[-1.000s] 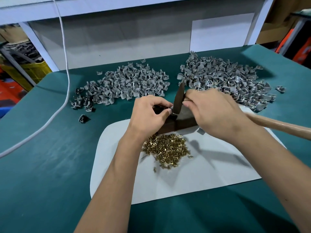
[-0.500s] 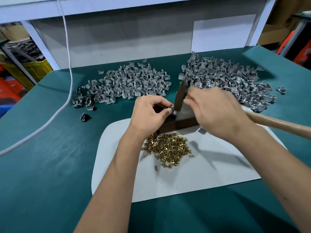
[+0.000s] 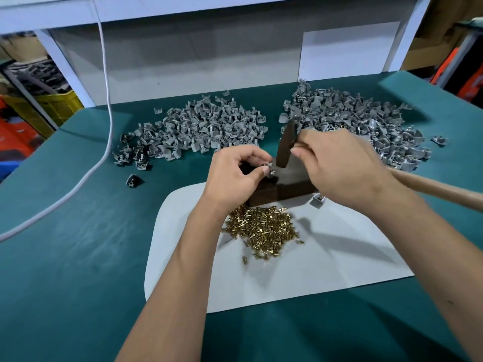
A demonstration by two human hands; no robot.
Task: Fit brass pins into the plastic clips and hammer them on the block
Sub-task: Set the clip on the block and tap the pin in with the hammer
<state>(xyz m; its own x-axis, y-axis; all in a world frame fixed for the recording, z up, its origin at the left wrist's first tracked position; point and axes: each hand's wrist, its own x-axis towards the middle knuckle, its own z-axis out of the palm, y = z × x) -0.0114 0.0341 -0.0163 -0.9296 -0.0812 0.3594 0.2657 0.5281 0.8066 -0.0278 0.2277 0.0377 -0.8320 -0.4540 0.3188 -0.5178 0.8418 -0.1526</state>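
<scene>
My left hand [image 3: 235, 173] pinches a small grey plastic clip [image 3: 270, 171] on top of the dark block [image 3: 285, 190], thumb and forefinger curled round it. My right hand [image 3: 339, 168] grips the hammer close to its dark metal head [image 3: 286, 145], which stands nearly upright with its lower end just beside the clip. The wooden handle [image 3: 439, 190] runs out to the right. A heap of brass pins [image 3: 261, 228] lies on the white mat [image 3: 326, 270] in front of the block.
Two piles of grey clips lie behind the block, one at the left [image 3: 198, 131] and one at the right [image 3: 352, 121]. A single clip [image 3: 318, 202] sits by the block's right end. A white cable [image 3: 104, 100] crosses the green table [image 3: 78, 257] at the left.
My right hand has lifted the hammer head slightly and tilted it more upright over the clip. My left hand stays pinching the clip on the block.
</scene>
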